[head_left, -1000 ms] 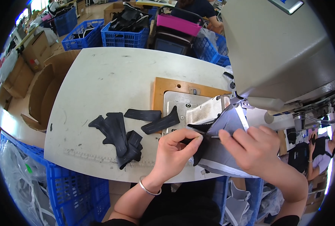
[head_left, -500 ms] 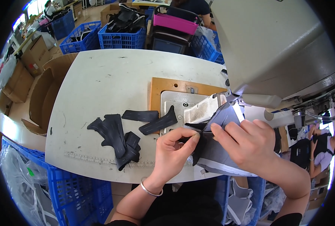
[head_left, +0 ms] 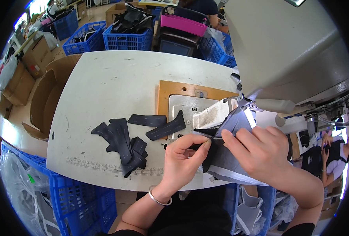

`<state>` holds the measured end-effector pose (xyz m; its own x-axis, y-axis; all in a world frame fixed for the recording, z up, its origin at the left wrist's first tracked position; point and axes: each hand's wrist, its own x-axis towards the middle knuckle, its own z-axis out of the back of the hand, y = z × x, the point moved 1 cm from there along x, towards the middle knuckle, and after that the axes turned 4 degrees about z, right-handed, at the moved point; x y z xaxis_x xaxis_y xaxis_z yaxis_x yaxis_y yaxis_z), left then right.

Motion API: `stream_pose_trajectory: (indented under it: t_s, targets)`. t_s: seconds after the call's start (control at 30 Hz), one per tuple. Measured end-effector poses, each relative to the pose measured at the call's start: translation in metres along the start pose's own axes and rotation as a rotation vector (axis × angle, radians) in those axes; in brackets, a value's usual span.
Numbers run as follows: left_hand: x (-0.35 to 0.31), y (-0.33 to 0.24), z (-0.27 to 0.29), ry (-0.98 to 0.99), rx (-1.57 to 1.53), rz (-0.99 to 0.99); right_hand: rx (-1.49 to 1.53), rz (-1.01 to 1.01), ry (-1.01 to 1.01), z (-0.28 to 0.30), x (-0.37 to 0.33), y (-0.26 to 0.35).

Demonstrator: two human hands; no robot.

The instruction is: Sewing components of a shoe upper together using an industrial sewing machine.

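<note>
At the machine's [head_left: 288, 51] seven o'clock, your left hand [head_left: 186, 159] pinches a black strip [head_left: 209, 158] beside grey cloth [head_left: 230, 162], your right hand [head_left: 261, 153] curled above, grip unclear, where uneven pulling could skew the edges.

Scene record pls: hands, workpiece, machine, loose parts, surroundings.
Left hand: thumb and forefinger pinching black fabric
Right hand: fingers curled, over grey fabric panel; grip unclear
Machine: sewing machine, at right
Loose parts: dark strips, some overlapping, mostly on white table
Left side: blue crate at lower left, cardboard box beyond
</note>
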<state>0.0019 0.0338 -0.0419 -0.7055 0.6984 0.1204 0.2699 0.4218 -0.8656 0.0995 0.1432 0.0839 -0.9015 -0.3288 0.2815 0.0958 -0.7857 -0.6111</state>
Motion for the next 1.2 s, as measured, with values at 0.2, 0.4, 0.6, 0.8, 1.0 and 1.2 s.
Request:
stream_pose_trajectory:
  t_s: [0.2, 0.4, 0.6, 0.8, 1.0, 1.2]
  targets:
    - [-0.0012, -0.0008, -0.0003, -0.002, 0.067, -0.011, -0.015, -0.010, 0.010, -0.0022, -0.0017, 0.0005]
    - [-0.0014, 0.0031, 0.0002, 0.008, 0.147, -0.078, -0.005, -0.002, 0.024, 0.0040, -0.0015, 0.0000]
    - [-0.0017, 0.0034, 0.0006, 0.003, 0.189, -0.099, -0.018, -0.007, 0.016, 0.0010, -0.0003, 0.0012]
    - [-0.0020, 0.0044, 0.0009, 0.007, 0.203, -0.093, -0.027, -0.009, 0.029, 0.0033, 0.0001, 0.0016]
    - [-0.0022, 0.0033, 0.0001, 0.005, 0.206, -0.091, -0.037, -0.008, 0.033, 0.0036, -0.0010, 0.0015]
    - [-0.0024, 0.0029, -0.0008, 0.004, 0.207, -0.079, -0.036, 0.003, 0.032, 0.0041, -0.0003, 0.0025]
